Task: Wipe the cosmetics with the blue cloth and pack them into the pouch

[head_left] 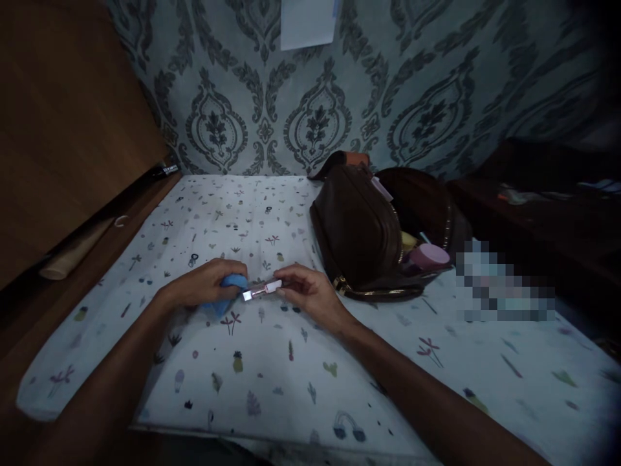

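My right hand [313, 296] pinches a lip gloss tube [262, 290] by its pale cap end, holding it sideways over the printed sheet [291, 401]. The tube is small, with a see-through pinkish middle and a bright far end. A blue cloth [219, 307] is gripped in my left hand [206, 283], its folds hanging below the fingers. The tube's bright end is right beside the cloth; whether they touch, I cannot tell. To the right of my hands a dark brown zip bag [356, 226] stands unzipped. Inside its mouth are a pink round item [429, 257] and something yellow [409, 241].
Behind the surface rises a patterned wall [315, 116] with a white sheet of paper [308, 26] on it. A wooden panel [72, 116] borders the left, with a beige roll-like thing [75, 252] at its foot. A pixelated item [504, 285] lies right of the bag.
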`<act>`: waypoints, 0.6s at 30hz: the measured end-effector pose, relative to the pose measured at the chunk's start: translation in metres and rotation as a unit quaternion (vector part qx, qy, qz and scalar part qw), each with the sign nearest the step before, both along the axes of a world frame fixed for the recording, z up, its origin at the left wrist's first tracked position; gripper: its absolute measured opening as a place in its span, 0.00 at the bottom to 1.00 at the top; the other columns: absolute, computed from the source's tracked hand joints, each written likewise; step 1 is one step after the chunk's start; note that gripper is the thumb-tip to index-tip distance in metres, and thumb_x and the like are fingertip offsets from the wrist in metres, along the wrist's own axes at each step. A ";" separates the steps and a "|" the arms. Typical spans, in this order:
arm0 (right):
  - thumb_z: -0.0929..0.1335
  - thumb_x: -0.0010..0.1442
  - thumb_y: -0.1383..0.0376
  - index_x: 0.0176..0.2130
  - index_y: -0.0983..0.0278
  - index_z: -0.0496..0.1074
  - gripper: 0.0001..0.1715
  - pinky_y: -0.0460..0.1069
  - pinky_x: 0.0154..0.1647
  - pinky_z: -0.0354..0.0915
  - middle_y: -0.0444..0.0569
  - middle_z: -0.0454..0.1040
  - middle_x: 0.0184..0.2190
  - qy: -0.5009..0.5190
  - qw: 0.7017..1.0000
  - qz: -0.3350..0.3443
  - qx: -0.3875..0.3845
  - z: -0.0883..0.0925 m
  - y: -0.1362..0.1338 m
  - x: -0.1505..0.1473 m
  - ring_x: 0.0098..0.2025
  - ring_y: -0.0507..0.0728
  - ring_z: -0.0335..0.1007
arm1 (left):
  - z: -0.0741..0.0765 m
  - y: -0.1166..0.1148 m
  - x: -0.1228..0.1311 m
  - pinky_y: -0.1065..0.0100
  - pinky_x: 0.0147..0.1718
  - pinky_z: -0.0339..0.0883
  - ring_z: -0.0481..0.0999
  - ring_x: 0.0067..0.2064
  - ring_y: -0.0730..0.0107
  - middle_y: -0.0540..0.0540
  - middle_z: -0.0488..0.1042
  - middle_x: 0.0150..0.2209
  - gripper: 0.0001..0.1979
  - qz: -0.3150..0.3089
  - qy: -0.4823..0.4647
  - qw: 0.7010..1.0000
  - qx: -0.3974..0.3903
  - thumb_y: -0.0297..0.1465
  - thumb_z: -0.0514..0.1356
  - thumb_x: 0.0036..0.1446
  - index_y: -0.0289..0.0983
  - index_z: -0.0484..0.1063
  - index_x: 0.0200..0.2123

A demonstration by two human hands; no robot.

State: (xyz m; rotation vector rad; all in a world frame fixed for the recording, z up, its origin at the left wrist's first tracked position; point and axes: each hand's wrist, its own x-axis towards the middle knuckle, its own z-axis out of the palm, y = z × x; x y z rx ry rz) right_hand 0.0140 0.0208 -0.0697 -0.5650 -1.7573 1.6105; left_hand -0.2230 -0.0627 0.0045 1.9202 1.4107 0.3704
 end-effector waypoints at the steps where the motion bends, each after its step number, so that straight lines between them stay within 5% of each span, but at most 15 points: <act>1: 0.75 0.52 0.63 0.40 0.62 0.79 0.14 0.49 0.40 0.69 0.46 0.76 0.35 -0.007 1.000 -0.006 -0.004 0.000 0.000 0.000 0.37 0.54 0.73 | 0.000 0.000 0.000 0.72 0.32 0.61 0.68 0.32 0.72 0.52 0.68 0.31 0.06 0.003 -0.002 1.000 0.004 0.31 0.54 0.59 0.37 0.70 0.34; 10: 0.72 0.56 0.58 0.38 0.64 0.78 0.13 0.47 0.31 0.65 0.45 0.75 0.28 -0.051 0.997 -0.059 0.025 0.004 -0.002 0.000 0.29 0.52 0.68 | -0.007 -0.003 0.026 0.66 0.41 0.67 0.73 0.40 0.65 0.46 0.73 0.40 0.08 0.016 -0.022 0.989 0.145 0.33 0.54 0.65 0.38 0.72 0.40; 18: 0.76 0.49 0.57 0.39 0.63 0.79 0.18 0.46 0.27 0.63 0.42 0.70 0.26 -0.036 0.999 -0.036 -0.012 0.001 0.001 -0.001 0.25 0.50 0.65 | -0.023 -0.001 0.026 0.64 0.43 0.67 0.74 0.45 0.63 0.45 0.73 0.44 0.09 0.012 0.009 0.986 0.169 0.36 0.56 0.65 0.40 0.70 0.45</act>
